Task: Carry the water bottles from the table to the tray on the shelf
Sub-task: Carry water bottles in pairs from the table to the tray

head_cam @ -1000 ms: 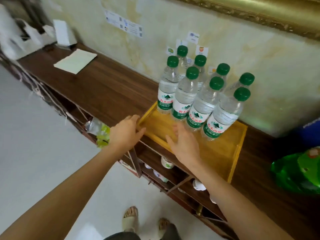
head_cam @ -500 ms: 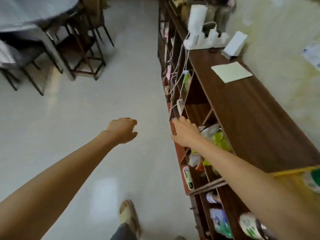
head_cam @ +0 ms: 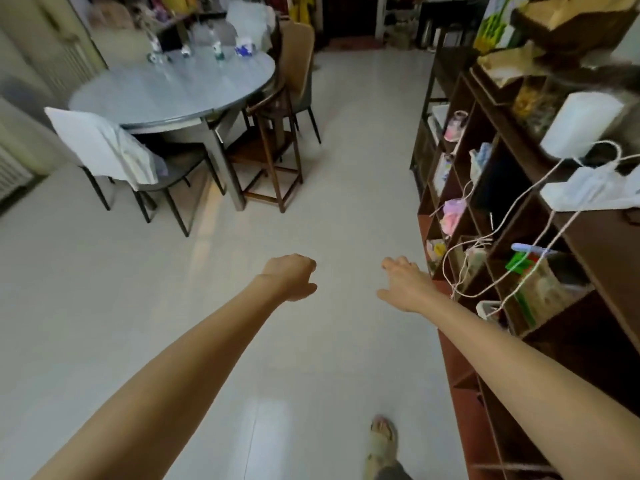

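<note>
Several clear water bottles (head_cam: 217,46) stand blurred on the far side of a round grey table (head_cam: 166,95) at the upper left. My left hand (head_cam: 291,277) hangs over the pale floor, fingers loosely curled, holding nothing. To its right my right hand (head_cam: 405,284) is stretched forward with fingers apart, empty, close to the front of the dark wooden shelf (head_cam: 491,216). The tray and its bottles are out of view.
Chairs ring the table: one draped with white cloth (head_cam: 104,147), a wooden stool (head_cam: 270,161), a tan chair (head_cam: 298,71). White cables (head_cam: 512,237) dangle off the shelf front. A white roll (head_cam: 581,123) sits on the shelf top. My sandalled foot (head_cam: 382,441) is below.
The view has swung from the tray of bottles on the shelf round to the room and table. Both hands left the tray's edge and now hang empty over the floor.
</note>
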{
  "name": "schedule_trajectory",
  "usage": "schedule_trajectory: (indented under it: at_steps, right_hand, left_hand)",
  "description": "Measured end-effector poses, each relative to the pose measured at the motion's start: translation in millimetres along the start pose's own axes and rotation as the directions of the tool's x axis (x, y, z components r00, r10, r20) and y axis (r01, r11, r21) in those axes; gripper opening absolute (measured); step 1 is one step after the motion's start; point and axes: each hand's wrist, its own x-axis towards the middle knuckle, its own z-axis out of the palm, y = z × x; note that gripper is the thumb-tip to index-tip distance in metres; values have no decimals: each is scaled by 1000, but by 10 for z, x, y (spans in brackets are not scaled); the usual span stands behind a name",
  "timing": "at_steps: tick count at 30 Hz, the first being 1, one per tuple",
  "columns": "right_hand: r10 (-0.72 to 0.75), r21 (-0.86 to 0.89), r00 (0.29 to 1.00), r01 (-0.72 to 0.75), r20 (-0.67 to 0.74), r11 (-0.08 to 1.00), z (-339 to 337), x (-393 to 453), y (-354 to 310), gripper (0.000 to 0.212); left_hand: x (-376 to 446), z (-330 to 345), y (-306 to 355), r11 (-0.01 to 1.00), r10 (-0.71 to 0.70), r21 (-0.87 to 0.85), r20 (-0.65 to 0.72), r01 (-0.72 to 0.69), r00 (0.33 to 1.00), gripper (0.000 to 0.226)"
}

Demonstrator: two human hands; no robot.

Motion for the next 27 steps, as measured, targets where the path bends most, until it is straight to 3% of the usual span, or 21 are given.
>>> schedule_trajectory:
  at_steps: [10,18,22,27]
  right_hand:
    - [-86,-37,996,85,-8,996,-1399,2679,239,58]
    - [-163,-56,987,162,-14,985,-2241,4793,28,59]
    - [-158,-36,987,157,-30,987,-2595,5881,-79,57]
    - [-113,-8,992,113,-52,994,-3190,7153,-100,58]
  left_hand:
    - [2423,-1204,-533,998,-48,-51,-65,44,997,46]
    - [4284,-1954,-1320,995,-66,-85,-124,56,990,44]
    - [5373,-2236,-1786,998,-52,-40,-104,48,993,32]
    - [6689,-2825,-2288,1000,3,-27,-102,-5,995,34]
